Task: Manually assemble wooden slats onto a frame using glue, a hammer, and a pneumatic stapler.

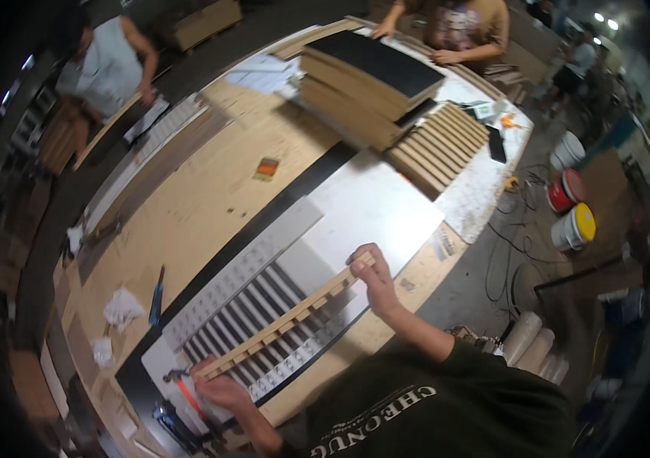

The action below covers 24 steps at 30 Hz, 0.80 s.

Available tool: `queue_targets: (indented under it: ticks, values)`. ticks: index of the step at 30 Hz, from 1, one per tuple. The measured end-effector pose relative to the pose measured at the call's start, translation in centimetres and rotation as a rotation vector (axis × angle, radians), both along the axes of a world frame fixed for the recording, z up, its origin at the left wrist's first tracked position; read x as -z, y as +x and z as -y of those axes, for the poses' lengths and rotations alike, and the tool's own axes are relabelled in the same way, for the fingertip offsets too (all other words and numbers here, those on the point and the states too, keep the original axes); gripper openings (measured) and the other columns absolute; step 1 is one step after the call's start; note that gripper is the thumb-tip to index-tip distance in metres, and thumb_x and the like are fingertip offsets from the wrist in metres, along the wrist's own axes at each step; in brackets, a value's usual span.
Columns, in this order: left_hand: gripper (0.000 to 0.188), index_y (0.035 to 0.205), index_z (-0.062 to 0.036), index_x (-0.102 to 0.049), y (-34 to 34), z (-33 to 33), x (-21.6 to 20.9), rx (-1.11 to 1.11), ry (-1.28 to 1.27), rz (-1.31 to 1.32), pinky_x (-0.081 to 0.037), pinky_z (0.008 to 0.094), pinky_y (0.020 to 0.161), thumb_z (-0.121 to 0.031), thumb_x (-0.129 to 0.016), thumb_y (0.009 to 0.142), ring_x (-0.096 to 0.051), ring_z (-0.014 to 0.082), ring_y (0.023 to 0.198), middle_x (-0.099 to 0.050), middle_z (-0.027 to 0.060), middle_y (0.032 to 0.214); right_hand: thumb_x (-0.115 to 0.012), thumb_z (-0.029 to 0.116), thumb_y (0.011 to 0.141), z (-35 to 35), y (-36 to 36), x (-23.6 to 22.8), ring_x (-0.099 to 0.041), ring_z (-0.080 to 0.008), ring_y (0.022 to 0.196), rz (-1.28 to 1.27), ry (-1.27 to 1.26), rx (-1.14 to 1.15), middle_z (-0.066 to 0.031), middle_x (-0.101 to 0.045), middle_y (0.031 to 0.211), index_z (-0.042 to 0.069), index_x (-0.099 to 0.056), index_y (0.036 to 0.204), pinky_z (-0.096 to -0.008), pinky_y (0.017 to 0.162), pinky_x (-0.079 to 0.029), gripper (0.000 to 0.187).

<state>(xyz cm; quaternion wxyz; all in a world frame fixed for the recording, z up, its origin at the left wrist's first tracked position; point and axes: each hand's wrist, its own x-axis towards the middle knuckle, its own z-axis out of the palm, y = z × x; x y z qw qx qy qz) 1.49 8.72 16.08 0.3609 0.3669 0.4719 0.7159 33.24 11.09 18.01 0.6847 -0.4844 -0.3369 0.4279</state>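
Observation:
A long, pale wooden strip [288, 317] with notches along one edge spans the space between my hands. My left hand [222, 391] is closed round its lower-left end, and my right hand [373, 281] grips the upper-right end. Beneath the strip lies a light slotted panel [242, 261] with a row of dark parallel gaps; whether the strip touches it I cannot tell. Close to my left hand are a dark metal tool [175, 375], perhaps a hammer, and an orange-red strip [188, 398]. A blue-and-black tool [166, 418] sits near the table's lower-left corner.
Boards with a black top [375, 65] are stacked at the far side, beside slatted wooden pieces [439, 149] and a black phone [497, 143]. A blue-handled tool [157, 296] and crumpled paper [122, 308] lie left. Two people stand across the table; buckets [573, 227] and cables are on the right floor.

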Motion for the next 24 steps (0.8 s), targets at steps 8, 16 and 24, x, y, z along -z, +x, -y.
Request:
queue_targets:
  ticks: [8,16,24]
  values:
    - [0.028,0.087,-0.0018,-0.048,13.7,-4.1,-3.6,0.156,-0.056,0.215,-0.04,0.0347,0.081,-0.026,-0.035,0.085,-0.051,0.0231,0.084,-0.052,0.012,0.083,-0.038,0.033,0.092,0.0,12.5,0.6,-0.044,-0.0139,0.081,0.133,0.215,0.36,-0.0056,-0.05,0.083,0.005,-0.048,0.088,-0.0263,0.077,-0.035,0.03]
    - [0.027,0.094,-0.0036,-0.047,24.0,-7.6,-3.3,0.397,-0.077,0.159,-0.038,0.0333,0.085,-0.026,-0.033,0.091,-0.051,0.0212,0.089,-0.052,0.01,0.088,-0.041,0.03,0.09,-0.3,22.5,-2.6,-0.045,-0.0151,0.081,-0.04,0.212,0.475,-0.0055,-0.049,0.081,0.004,-0.048,0.085,-0.0278,0.078,-0.034,0.027]
    - [0.036,0.085,-0.0011,-0.051,27.6,-10.6,-0.5,0.32,-0.204,0.106,-0.04,0.0315,0.082,-0.028,-0.029,0.094,-0.052,0.0206,0.083,-0.057,0.0115,0.083,-0.04,0.018,0.088,-1.7,26.9,2.1,-0.042,-0.0104,0.075,0.021,0.1,0.458,-0.0012,-0.045,0.078,0.005,-0.047,0.087,-0.0226,0.072,-0.033,0.015]
